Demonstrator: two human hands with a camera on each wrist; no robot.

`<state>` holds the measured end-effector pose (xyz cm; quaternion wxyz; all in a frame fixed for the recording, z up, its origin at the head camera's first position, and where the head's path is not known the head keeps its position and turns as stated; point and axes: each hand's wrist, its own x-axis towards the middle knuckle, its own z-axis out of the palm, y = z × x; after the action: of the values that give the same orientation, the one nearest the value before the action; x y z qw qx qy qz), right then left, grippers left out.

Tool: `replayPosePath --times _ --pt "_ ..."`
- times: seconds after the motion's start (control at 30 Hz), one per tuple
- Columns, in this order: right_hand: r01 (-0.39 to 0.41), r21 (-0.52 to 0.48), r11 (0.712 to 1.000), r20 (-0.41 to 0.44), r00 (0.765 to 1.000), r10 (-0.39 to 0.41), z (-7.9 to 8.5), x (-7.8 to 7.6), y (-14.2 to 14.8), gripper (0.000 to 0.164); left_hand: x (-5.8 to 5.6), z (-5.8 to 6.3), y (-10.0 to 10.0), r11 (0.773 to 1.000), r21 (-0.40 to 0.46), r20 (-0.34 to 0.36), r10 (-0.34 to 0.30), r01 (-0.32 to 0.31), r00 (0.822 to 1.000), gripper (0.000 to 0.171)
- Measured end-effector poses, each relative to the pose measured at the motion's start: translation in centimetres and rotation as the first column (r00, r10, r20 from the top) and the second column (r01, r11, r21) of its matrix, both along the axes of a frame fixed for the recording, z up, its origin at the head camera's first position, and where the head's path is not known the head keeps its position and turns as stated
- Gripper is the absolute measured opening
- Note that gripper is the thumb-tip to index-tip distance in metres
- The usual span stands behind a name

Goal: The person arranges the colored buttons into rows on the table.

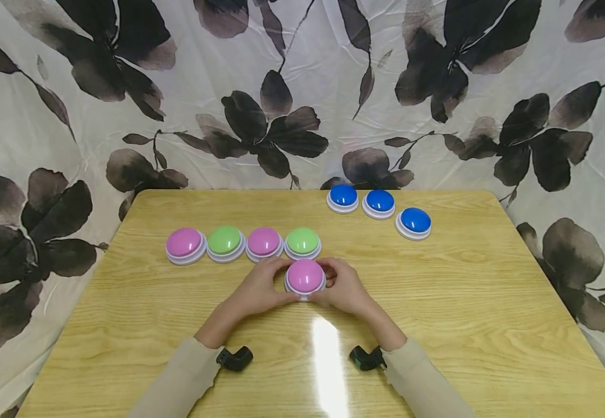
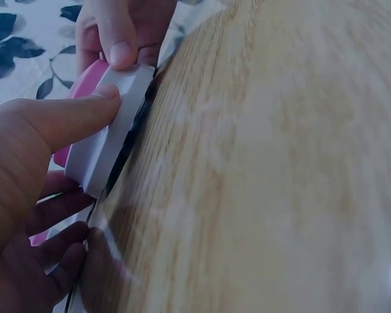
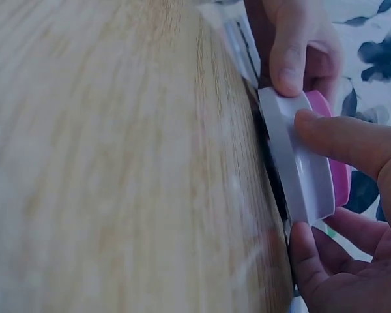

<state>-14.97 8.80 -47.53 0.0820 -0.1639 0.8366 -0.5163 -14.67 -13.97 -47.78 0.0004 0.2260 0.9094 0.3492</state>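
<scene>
A pink push button with a white round base is held between both hands at the middle of the table. My left hand grips its left side, thumb at the near rim and fingers toward the far side. On the right side my right hand mirrors that grip. In the left wrist view, the left thumb presses on the white base. The right wrist view shows the right thumb on the base, with its dark underside close over the table. Just beyond stands a green button.
Left of that green button, a pink button, a green button and another pink button continue the row. Three blue buttons stand at the back right of the wooden table. A floral cloth hangs behind.
</scene>
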Motion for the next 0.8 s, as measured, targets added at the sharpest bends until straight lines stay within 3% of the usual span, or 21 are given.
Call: replayPosePath --times 0.8 --pt "-0.005 0.014 1.000 0.023 1.000 0.005 -0.02 -0.04 -0.01 0.070 0.07 -0.34 -0.04 1.000 -0.008 0.017 0.018 -0.018 1.000 0.074"
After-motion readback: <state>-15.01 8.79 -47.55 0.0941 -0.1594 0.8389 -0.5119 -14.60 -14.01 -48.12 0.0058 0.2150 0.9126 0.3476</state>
